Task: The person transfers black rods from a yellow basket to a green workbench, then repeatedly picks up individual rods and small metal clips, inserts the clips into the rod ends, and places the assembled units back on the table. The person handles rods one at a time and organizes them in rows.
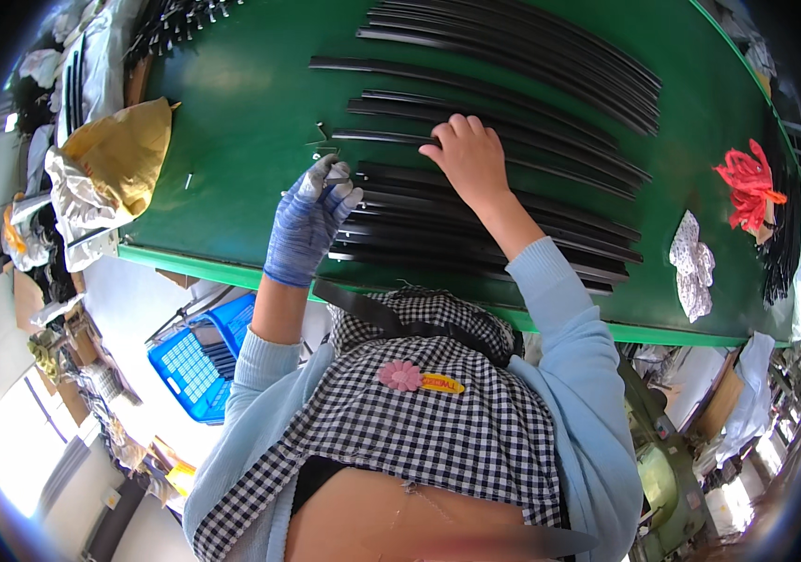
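My left hand (310,217), in a blue and white knit glove, is at the left ends of a near row of black strips (419,208). Its fingers are bent together; what is between them, if anything, is too small to tell. My bare right hand (470,161) reaches over the middle of a single long black strip (372,137), with thumb and fingers curled around it. The strips are thin and lie side by side across the green table (241,122). A few small screws (319,142) lie just beyond my gloved hand.
Farther back lies another bundle of black strips (513,42). A yellow and white sack (119,155) rests at the table's left edge. On the right are a red cloth-like bundle (749,187) and a patterned cloth (691,265). A blue crate (185,365) stands below left.
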`<state>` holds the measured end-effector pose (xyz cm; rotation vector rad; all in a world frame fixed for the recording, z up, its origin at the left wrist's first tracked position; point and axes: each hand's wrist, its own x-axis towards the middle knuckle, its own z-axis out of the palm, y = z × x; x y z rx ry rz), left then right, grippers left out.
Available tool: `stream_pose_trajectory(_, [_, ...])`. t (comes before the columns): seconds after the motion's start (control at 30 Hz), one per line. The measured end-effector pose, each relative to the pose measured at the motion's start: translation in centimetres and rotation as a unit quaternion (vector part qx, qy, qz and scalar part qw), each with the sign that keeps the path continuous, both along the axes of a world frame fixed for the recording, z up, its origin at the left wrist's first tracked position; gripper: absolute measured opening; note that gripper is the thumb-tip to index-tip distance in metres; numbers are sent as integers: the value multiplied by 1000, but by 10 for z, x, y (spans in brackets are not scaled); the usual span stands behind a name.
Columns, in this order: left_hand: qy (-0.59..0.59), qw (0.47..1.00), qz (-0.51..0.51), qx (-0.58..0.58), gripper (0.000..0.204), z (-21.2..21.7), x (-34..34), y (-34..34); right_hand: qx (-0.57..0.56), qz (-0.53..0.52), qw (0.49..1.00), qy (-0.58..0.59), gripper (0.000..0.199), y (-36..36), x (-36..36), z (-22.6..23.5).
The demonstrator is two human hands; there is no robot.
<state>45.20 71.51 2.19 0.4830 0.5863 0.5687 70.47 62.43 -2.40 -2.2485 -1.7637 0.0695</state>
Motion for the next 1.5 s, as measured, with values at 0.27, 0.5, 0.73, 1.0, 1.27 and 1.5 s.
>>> stream_pose_trajectory(0.27, [108,941,136,292,50,56,-4,6,119,-4,985,123,34,-46,7,88])
stream_pose_trajectory(0.5, [86,908,107,397,51,82,8,-12,64,-14,984,167,35,-77,-3,125])
stream_pose_trajectory(0.73, [-17,936,28,351,38,86,15,-20,51,-23,970,237,34,-99,-14,138])
stream_pose_trajectory(1.0, [-144,976,-110,118,30,95,27,-38,41,-31,958,281,32,-126,-24,159])
stream_pose_trajectory(1.27, [-217,942,-227,-117,56,98,28,-38,-6,-85,931,354,36,-138,-27,153])
stream_pose_trajectory(1.5, [-130,959,-251,-24,45,106,21,-40,12,-80,945,318,38,-145,-36,157])
